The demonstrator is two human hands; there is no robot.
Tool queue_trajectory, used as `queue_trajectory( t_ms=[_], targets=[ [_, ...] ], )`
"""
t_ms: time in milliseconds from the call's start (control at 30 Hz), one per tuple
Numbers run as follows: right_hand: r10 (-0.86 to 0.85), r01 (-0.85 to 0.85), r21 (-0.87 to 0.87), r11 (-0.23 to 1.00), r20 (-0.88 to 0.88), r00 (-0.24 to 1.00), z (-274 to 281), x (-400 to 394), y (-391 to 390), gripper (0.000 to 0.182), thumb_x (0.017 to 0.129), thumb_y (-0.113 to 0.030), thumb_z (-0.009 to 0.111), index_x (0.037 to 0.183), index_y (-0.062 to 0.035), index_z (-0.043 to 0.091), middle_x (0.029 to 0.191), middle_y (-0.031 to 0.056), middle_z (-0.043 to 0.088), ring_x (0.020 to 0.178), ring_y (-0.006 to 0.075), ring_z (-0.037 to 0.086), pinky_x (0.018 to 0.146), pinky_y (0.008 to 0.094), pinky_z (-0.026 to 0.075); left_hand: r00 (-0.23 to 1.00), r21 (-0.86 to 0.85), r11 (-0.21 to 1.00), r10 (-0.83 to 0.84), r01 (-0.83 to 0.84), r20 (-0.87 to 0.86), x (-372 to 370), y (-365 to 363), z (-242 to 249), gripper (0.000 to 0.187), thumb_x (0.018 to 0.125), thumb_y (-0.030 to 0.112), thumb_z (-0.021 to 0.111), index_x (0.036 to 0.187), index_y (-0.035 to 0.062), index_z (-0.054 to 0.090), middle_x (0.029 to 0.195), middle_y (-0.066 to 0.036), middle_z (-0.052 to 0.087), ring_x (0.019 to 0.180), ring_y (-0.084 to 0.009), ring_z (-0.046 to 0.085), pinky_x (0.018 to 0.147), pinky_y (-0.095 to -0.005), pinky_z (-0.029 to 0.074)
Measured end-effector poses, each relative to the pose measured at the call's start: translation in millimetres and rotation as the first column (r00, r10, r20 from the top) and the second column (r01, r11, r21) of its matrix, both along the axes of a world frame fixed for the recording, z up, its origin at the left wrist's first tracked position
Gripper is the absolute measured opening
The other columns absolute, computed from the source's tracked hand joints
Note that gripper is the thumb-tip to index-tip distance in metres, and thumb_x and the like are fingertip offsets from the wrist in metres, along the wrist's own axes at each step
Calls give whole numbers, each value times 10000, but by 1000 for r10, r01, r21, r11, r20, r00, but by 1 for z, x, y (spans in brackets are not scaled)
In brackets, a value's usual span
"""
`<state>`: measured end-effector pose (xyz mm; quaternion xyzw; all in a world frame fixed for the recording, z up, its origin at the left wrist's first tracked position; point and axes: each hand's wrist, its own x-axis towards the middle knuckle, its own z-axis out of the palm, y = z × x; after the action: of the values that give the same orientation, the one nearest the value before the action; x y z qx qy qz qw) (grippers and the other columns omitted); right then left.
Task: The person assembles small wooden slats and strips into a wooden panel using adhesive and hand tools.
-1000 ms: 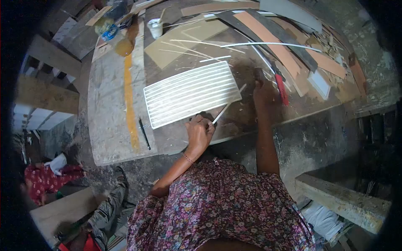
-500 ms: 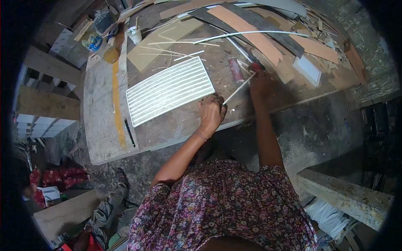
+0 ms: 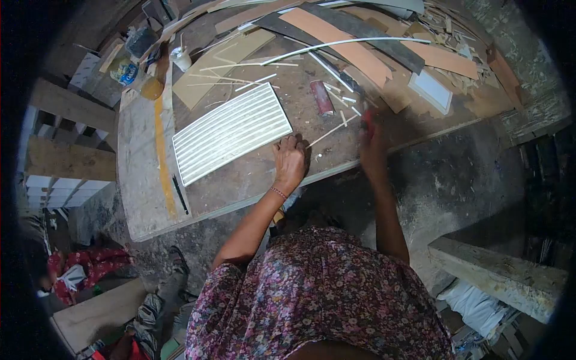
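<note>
My left hand [image 3: 290, 161] rests at the near right corner of a white ribbed panel [image 3: 231, 133], its fingers curled. A thin pale wooden strip [image 3: 331, 132] runs from beside these fingers toward the upper right, and they close on its near end. My right hand [image 3: 374, 147] is over the table edge, closed around a red-handled tool [image 3: 368, 120] that is smeared by motion; its working end cannot be made out. Short cut strip pieces [image 3: 349, 99] lie between the tool and a dark red cylinder [image 3: 321, 98].
Behind are an orange-brown strip [image 3: 336, 45], a long thin white strip [image 3: 348, 42] and a pile of scraps [image 3: 447, 36]. A white-faced block [image 3: 431, 92] lies right. A black pen [image 3: 180, 195], a white cup [image 3: 180, 59] and a tan board [image 3: 240, 54] are left. Another person sits lower left.
My right hand has drawn back toward me with the red-handled tool, away from the strip's far end. The view has shifted slightly; my left hand stays by the panel corner.
</note>
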<state>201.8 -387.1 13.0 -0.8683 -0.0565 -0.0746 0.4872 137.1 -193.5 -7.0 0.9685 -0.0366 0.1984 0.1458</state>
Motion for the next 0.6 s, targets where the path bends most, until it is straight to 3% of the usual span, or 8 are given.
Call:
queue_trajectory(
  t_ms=[33, 100, 233, 333, 433, 600],
  targets=[
    [62, -52, -105, 993, 102, 993, -3, -17, 1, 295, 839, -143, 466, 1101, -14, 428, 1051, 251, 497, 965, 362, 500, 794, 385, 394, 1000, -46, 999, 1, 0, 9, -1, 0, 1, 170, 733, 120, 560, 877, 52, 618, 989, -119, 545, 899, -277, 486, 754, -399, 306],
    [143, -128, -271, 954, 36, 989, 0, -54, 11, 264, 842, -156, 466, 1060, -12, 429, 956, 264, 522, 887, 390, 518, 715, 431, 410, 1000, -96, 995, 23, -21, 13, -4, -1, 0, 145, 710, 96, 562, 836, 46, 614, 965, -117, 537, 882, -272, 484, 750, -398, 308],
    [178, -312, -280, 908, -416, 892, 13, -96, 37, 332, 847, -137, 433, 1125, 17, 335, 812, 258, 565, 741, 430, 546, 633, 505, 416, 997, -171, 984, 55, -46, 45, -7, -1, -7, 128, 696, 79, 572, 814, 44, 608, 934, -121, 527, 848, -276, 477, 735, -391, 308],
    [198, -287, -338, 897, -273, 941, 8, -108, 45, 370, 858, -174, 426, 1157, 3, 298, 713, 243, 571, 660, 429, 552, 582, 506, 419, 995, -204, 977, 78, -63, 63, -8, -2, -10, 129, 699, 83, 579, 815, 34, 603, 918, -124, 521, 831, -284, 468, 719, -390, 311],
    [164, -343, -337, 877, -463, 871, 26, -107, 51, 336, 861, -193, 432, 1136, -35, 319, 847, 266, 564, 759, 438, 541, 651, 498, 414, 995, -261, 964, 66, -44, 76, -7, -1, -16, 131, 707, 88, 576, 820, 26, 596, 904, -133, 515, 838, -295, 464, 711, -397, 316],
    [199, -341, -378, 861, -367, 909, 15, -108, 52, 334, 873, -241, 409, 1119, -29, 328, 766, 264, 571, 698, 435, 550, 601, 503, 422, 1000, -300, 954, 17, -11, 19, -8, 2, -13, 134, 723, 88, 561, 824, 1, 559, 870, -168, 498, 826, -330, 452, 722, -414, 326]
  ],
)
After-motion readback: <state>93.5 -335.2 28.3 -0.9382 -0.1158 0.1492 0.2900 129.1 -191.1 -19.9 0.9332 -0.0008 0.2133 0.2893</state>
